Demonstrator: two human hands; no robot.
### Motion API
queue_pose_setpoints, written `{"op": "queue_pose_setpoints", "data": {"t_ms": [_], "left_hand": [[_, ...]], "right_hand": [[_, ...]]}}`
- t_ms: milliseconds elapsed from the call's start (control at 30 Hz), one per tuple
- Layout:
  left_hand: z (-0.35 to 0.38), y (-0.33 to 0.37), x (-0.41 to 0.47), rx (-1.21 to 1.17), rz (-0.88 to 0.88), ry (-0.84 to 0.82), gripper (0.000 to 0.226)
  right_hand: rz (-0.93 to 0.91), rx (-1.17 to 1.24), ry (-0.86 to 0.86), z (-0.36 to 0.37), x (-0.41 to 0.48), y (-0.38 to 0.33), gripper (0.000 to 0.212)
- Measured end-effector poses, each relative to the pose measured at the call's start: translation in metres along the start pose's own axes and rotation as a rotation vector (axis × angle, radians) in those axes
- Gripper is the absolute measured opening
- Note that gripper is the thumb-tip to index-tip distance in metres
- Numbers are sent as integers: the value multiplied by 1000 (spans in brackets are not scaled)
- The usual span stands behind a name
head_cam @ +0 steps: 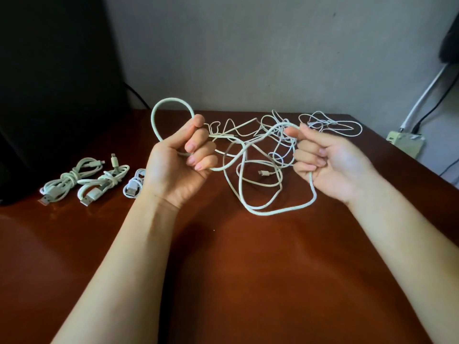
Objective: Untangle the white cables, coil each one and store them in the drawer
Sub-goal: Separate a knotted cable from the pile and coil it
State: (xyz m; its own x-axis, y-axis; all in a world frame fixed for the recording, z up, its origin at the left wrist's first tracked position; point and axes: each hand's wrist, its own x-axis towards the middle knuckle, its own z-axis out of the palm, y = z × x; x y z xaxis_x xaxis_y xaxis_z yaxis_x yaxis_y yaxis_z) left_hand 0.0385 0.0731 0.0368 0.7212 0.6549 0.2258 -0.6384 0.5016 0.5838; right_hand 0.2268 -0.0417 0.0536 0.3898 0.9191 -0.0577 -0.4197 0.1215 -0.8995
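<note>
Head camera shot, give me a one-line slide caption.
The left hand and right hand hold a white cable above the tangle on the table; three coiled cables lie at left.

Prob. a home desk corner: glossy red-brown wooden surface [248, 264] against plain grey painted wall [248, 45], pale green power strip [405, 143] w/ black wire [433, 110] plugged in at right, big black screen-like block [57, 83] left.

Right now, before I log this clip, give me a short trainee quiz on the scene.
1. True or false: the right hand holds nothing.
2. How many tied cable bundles lie beside the left hand?
3. The loose tangle lies: A on the table, B in a drawer, C on the floor.
Key: 1 false, it grips a thick cable; 2 three; 3 A.
</note>
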Motion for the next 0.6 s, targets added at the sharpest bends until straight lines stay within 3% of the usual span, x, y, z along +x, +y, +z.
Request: {"op": "queue_pose_setpoints", "data": {"t_ms": [100,200,300,367,467,600], "left_hand": [[-2,2,1,-146,3,-31,5],[-4,5,1,-228,11,-91,7],[-1,3,1,-198,29,-67,14],[3,-1,0,-145,27,-55,21],[8,-5,-2,-64,-6,-90,19],[15,-13,-5,74,-87,-214,15]], "right_hand": [[96,189,-79,2,-1,-1,25],[37,-69,-16,-1,0,0,30],[-198,-597,132,-6,1,6,29],[-368,-824,200,-4,2,12,20],[-689,-1044,229,5,0,23,19],[-1032,-1098,80,22,-17,29,27]]}}
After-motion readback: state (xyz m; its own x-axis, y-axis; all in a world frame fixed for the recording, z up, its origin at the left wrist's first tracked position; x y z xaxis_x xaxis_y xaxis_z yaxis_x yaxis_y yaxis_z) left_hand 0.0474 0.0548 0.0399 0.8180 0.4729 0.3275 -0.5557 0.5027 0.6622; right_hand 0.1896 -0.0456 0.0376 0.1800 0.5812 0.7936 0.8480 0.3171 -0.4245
